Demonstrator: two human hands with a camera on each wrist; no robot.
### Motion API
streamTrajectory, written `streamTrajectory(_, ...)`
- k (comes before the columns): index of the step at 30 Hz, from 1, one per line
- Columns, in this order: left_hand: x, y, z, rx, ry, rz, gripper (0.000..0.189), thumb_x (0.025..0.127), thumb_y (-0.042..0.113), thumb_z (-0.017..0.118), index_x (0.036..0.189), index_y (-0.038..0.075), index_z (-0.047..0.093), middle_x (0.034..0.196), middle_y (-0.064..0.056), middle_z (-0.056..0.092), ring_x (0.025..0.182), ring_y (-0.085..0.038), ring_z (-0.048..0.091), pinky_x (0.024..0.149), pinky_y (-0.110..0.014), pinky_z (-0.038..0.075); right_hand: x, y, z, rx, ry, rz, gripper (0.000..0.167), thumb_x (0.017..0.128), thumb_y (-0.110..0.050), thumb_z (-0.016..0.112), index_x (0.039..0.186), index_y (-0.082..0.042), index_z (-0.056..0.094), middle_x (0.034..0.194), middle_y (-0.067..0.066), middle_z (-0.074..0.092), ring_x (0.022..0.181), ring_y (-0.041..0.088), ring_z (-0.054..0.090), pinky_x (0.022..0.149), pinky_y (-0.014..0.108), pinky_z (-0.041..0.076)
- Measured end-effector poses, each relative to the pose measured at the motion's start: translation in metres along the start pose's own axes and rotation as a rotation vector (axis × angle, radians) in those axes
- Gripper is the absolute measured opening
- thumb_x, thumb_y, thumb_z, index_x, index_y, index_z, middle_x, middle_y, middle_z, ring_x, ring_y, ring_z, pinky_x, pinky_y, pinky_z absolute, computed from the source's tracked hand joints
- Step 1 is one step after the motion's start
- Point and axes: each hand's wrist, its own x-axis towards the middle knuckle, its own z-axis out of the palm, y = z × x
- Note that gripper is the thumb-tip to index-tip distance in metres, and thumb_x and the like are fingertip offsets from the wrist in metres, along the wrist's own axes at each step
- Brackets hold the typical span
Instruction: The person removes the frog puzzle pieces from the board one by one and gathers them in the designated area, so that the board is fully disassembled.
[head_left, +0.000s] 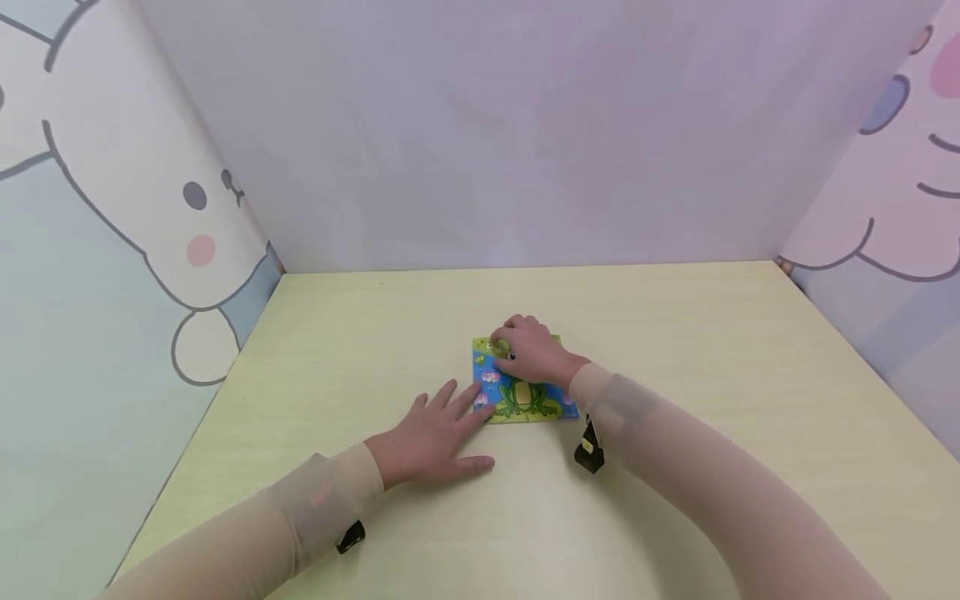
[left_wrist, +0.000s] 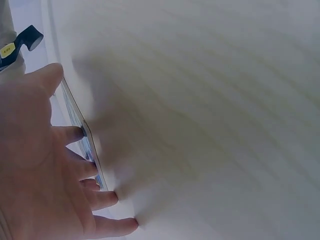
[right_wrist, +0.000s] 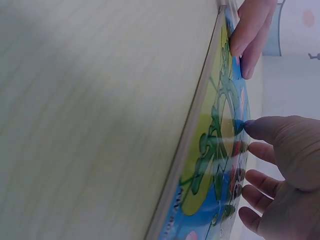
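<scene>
A flat picture board with a green frog on blue and pink flowers lies on the table in the head view. Spread flat, my left hand rests at its lower left corner, two fingertips over the edge and the thumb on the table. From above, my right hand covers the board's upper part, its fingers bent downward. The right wrist view shows this hand's fingertips and thumb touching the glossy frog picture. Left fingers press the far end there. Part of the frog's head is hidden under my right hand.
The pale wooden table extends around the board to a plain light back wall. Side panels with cartoon drawings flank it. Small black devices hang under both wrists, one beside the board's lower right corner.
</scene>
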Motion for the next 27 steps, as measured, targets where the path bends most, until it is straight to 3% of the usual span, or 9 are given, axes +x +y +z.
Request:
streamTrajectory(13,0.001,0.003,-0.001,-0.020,0.003,0.000,0.078,0.101,0.068,0.052,0.163,0.024,0.039,0.175,-0.012,0.022,0.159,-0.050,0.020,0.115,-0.076,0.031,0.009,-0.009,-0.009,-0.017,-0.081,0.025,0.034,0.103,-0.028,0.066,0.135,-0.016,0.068,0.148,0.017,0.053,0.137,0.038,0.048,0.117,0.060,0.039)
streamTrajectory(27,0.001,0.005,-0.004,0.011,-0.008,-0.015,0.078,0.100,0.066,0.054,0.164,0.024,0.038,0.175,-0.012,0.022,0.158,-0.049,0.022,0.115,-0.074,0.033,0.011,-0.011,-0.010,-0.008,-0.111,0.049,0.031,0.106,-0.028,0.062,0.135,-0.019,0.064,0.151,0.016,0.050,0.140,0.038,0.044,0.118,0.063,0.034)
